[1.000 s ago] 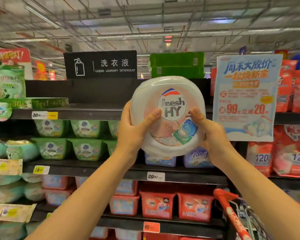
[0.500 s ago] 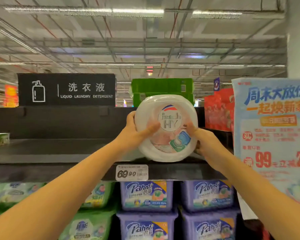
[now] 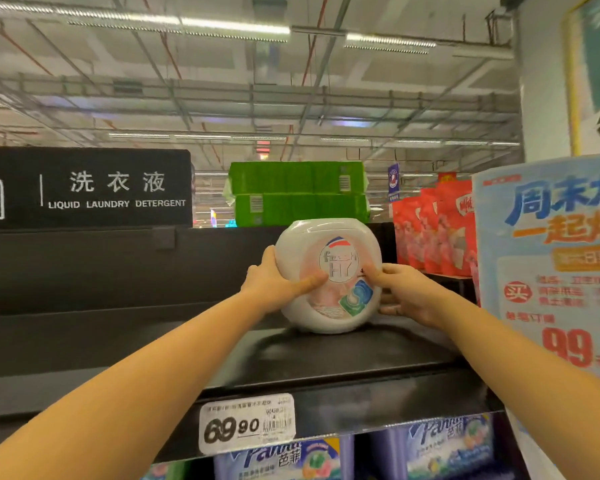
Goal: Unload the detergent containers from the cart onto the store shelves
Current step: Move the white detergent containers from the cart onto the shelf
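A round white detergent pod tub with a pink label stands upright on the black top shelf, well back from the front edge. My left hand grips its left side, thumb across the label. My right hand holds its right side, thumb on the label and fingers behind the tub. The cart is out of view.
A price tag reading 69.90 is clipped to the shelf's front rail. Purple Pahnli boxes fill the shelf below. Green boxes sit behind the back panel, red pouches to the right, and a blue promotion poster hangs at the right edge.
Both hands carried the tub up from chest height and further back onto the top shelf, where it now rests. My view has tilted upward and moved closer to the shelf.
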{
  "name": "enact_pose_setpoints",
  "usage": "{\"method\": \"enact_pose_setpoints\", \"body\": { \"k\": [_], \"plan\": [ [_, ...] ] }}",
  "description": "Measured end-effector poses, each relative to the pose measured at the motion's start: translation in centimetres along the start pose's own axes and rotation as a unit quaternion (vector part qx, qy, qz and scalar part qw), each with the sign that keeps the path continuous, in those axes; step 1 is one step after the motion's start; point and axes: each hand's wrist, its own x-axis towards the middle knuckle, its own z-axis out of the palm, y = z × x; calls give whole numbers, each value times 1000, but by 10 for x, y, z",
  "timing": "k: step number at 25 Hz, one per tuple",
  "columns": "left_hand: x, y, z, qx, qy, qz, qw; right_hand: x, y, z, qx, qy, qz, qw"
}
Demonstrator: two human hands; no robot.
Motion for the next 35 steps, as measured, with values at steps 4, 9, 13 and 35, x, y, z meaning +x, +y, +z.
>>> {"method": "enact_pose_setpoints", "body": {
  "k": [4,9,13,35],
  "plan": [
    [15,-11,19,-6,34,-20,999,24,7,5,-107,74,-33,991],
    [26,-22,23,9,-13,-33,999,42,8,7,-168,118,-47,978],
    [32,-24,22,90,19,-20,996,45,6,10,-222,134,-57,964],
    [-178,39,9,-336,-104,148,924,-205,-27,17,45,80,-147,985]
  ]
}}
